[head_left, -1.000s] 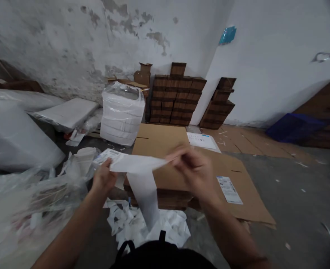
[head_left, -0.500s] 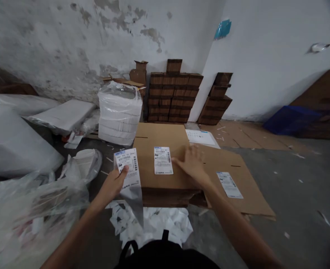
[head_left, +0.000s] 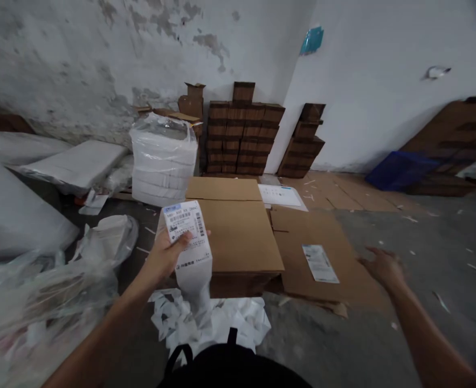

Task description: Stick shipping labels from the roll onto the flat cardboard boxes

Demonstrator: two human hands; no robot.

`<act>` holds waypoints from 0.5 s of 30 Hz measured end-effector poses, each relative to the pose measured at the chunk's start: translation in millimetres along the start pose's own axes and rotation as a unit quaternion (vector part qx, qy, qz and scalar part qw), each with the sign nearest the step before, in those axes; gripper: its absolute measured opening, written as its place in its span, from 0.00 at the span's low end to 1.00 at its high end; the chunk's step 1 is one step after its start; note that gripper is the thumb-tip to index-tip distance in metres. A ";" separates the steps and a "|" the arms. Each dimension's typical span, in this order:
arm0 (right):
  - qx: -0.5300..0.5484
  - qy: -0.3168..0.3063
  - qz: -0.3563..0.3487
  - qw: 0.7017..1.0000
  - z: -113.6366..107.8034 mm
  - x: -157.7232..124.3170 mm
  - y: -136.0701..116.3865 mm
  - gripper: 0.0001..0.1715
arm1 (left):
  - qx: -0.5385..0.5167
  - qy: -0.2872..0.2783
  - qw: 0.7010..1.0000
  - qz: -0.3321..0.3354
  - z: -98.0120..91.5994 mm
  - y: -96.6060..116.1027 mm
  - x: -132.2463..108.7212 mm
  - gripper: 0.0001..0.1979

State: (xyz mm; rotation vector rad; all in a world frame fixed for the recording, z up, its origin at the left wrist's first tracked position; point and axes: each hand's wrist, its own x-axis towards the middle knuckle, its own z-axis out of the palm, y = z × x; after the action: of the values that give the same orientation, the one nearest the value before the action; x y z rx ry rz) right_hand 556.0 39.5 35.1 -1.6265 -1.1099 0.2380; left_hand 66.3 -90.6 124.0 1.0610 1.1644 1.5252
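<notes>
My left hand [head_left: 168,253] grips a strip of printed shipping labels [head_left: 189,229], thumb on top; its pale tail hangs toward crumpled white paper [head_left: 238,320] on the floor. Right of this hand stands a stack of flattened cardboard boxes [head_left: 238,231], its top sheet bare of any label. Farther right, a flat cardboard sheet [head_left: 294,258] bears a stuck label [head_left: 321,263] and lies over other sheets. Beside that sheet's blurred right edge is my right hand [head_left: 385,268], fingers apart and holding nothing I can see.
Plastic-wrapped white bundles [head_left: 163,161] and loose clear plastic [head_left: 43,302] lie to the left. Brown cardboard stacks [head_left: 241,134] line the wall. Behind the work area are a white sheet with writing [head_left: 282,196] and a blue bin [head_left: 399,170].
The labelled top sheet has shifted from the middle stack onto the right-hand pile, exposing an unlabelled sheet. My right hand has swung right; my left still holds the labels.
</notes>
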 end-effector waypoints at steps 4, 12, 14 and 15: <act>0.187 -0.279 -0.139 0.931 68.8 -94.9 -125.6 0.37 | 0.117 -0.108 0.987 0.033 25.7 -4.7 -8.0 0.09; 0.207 -0.422 -0.369 0.802 124.6 -219.6 -229.6 0.15 | -0.116 0.004 0.983 -0.143 -2.7 -4.1 -31.8 0.18; 0.209 -0.423 -0.452 0.757 121.6 -222.4 -229.7 0.14 | -0.182 0.070 0.964 -0.183 -15.3 -1.8 -23.7 0.17; 0.222 -0.419 -0.476 0.740 117.4 -219.4 -232.6 0.11 | -0.194 0.105 0.959 -0.180 -23.8 -2.1 -16.8 0.15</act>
State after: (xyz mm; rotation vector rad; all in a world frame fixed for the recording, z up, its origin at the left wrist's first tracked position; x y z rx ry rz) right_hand 236.9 -57.3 104.8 -0.3065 -2.2194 0.5176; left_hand 47.3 -111.2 115.9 0.4056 1.0712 1.5119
